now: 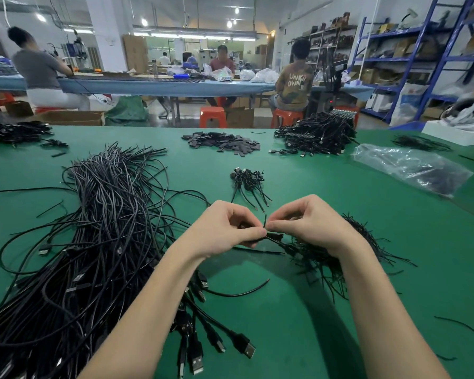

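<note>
Centre frame: left hand [225, 231] pinching one small black cable bundle [274, 237], long axis running toward lower right. Right hand [309, 225] pinching one tie end [265, 220], upright, at bundle's left tip. Both hands equally near. Left of frame: one loose cable heap [101, 228]. Above centre: finished bundles [248, 180], count unclear.

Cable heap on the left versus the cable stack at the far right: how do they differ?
The cable heap sprawls loose and tangled; the cable stack is bundled and piled compactly. The heap lies close by, the stack near the far edge of the green table. Both are black cables.
</note>
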`<state>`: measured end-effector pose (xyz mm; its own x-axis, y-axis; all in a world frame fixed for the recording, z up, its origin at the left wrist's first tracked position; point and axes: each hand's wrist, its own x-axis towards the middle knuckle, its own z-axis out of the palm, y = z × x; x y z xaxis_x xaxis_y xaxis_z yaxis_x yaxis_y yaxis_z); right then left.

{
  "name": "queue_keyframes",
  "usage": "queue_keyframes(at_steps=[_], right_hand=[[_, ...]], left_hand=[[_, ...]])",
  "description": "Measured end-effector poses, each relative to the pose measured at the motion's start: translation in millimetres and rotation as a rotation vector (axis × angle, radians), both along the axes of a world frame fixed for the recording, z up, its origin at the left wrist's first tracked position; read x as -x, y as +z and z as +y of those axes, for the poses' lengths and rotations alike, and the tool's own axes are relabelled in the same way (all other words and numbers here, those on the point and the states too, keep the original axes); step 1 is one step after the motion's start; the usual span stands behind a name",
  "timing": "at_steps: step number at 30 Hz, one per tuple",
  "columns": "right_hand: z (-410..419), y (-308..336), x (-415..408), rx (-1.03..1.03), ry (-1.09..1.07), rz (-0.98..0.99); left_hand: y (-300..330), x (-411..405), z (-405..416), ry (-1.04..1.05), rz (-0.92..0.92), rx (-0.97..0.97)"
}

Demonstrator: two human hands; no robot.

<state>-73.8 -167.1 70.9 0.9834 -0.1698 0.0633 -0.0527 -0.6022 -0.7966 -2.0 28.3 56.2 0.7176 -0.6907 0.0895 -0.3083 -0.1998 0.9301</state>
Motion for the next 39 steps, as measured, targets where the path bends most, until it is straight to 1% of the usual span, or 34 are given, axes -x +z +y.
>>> queue_keyframes(at_steps=[2,3,4,7,10,13,15,16,17,18,20,22,23,25,27,29,31,34,36,37,38,39], right_hand=[[14,4,-5,0.281,-0.090,-0.064],[22,4,-6,0.376,-0.151,-0.107],[30,4,-8,0.423,-0.202,-0.158],[44,0,-13,0.398,-0.232,-0.318],[44,-1,-14,0.343,-0.172,-0.441],[39,-2,-13,0.277,-0.090,-0.482],[38,-4,-11,0.208,-0.066,-0.493],[38,-4,-10,0.168,-0.061,-0.493],[37,-4,-10,0.148,-0.058,-0.487],[37,-3,-10,0.149,-0.055,-0.472],[36,-1,-9,0.189,-0.055,-0.418],[36,0,-9,0.225,-0.083,-0.360],[37,0,-9,0.197,-0.109,-0.348],[40,-1,-9,0.039,-0.167,-0.355],[44,0,-9,-0.127,-0.205,-0.353],[46,1,-9,-0.206,-0.210,-0.343],[48,2,-10,-0.218,-0.210,-0.341],[47,-1,-11,-0.217,-0.217,-0.339],[43,-4,-12,-0.149,-0.218,-0.341],[41,-5,-13,-0.071,-0.221,-0.350],[38,-7,-13,0.017,-0.224,-0.380],[36,-8,-13,0.100,-0.223,-0.434]], left_hand=[[-5,0,-5,0.122,-0.061,-0.020],[-6,1,-8,0.197,-0.065,0.006],[-7,1,-9,0.261,-0.050,0.050],[-7,-1,-9,0.369,0.044,0.190],[-5,-4,-8,0.388,0.246,0.355],[-3,-2,-9,0.362,0.422,0.464],[-2,-3,-8,0.327,0.476,0.498],[-2,-3,-7,0.307,0.468,0.500],[-2,-3,-7,0.300,0.412,0.478],[-3,-3,-7,0.321,0.299,0.418],[-6,-3,-10,0.424,-0.009,0.258],[-7,0,-14,0.493,-0.274,0.190],[-7,2,-16,0.505,-0.367,0.187],[-9,3,-17,0.506,-0.480,0.200],[-10,5,-16,0.504,-0.559,0.204],[-12,7,-15,0.508,-0.643,0.195],[-12,7,-16,0.503,-0.696,0.189],[-14,9,-16,0.476,-0.653,0.193],[-14,10,-19,0.463,-0.681,0.162],[-12,10,-21,0.453,-0.698,0.138],[-10,10,-22,0.434,-0.680,0.132],[-7,8,-22,0.405,-0.604,0.145]])
